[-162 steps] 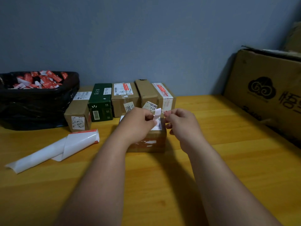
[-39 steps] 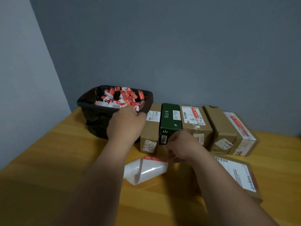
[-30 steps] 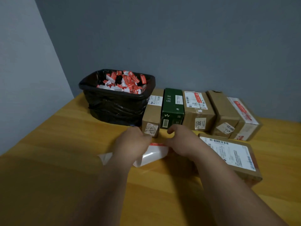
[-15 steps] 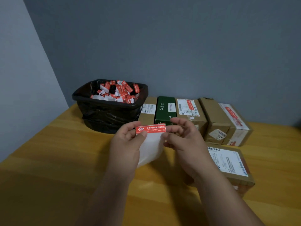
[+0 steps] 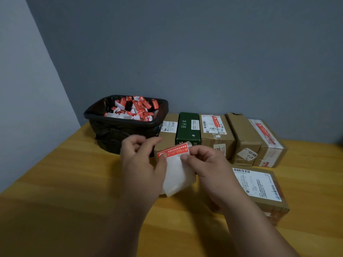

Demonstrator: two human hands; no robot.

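Item: your left hand [image 5: 139,167], bare, fingers [image 5: 148,143] unadorned. Item: your right hand [image 5: 207,169], bare likewise, short thumbnail showing. Item: your left forearm [image 5: 120,219] and right forearm [image 5: 256,229], both uncovered from wrist to the lower edge of view, dimly lit, near parts blurred.

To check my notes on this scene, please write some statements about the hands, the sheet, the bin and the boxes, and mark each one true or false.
1. The left hand and the right hand both pinch the sheet. True.
2. The bin is empty. False: red and white scraps fill it.
3. A green box stands in the row at the wall. True.
4. The sheet lies flat. False: the hands hold it above the table.
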